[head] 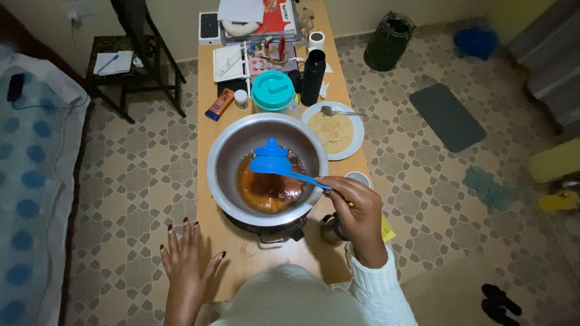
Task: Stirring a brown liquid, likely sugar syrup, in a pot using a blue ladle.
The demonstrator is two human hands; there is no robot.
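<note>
Bare table edge point(254, 265) lies open near the left hand point(187, 259); clutter beyond the metal bowl point(225, 151) blocks reach

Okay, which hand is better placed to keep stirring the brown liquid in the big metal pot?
Right. The right hand grips the blue ladle over the pot; the left hand is open and off the table's edge.

Your pot point(267, 172) sat mid-table point(344, 253).
Behind it stood your lidded container point(273, 92) and flask point(313, 77); the flatbread plate point(333, 131) lay right of it.
</note>
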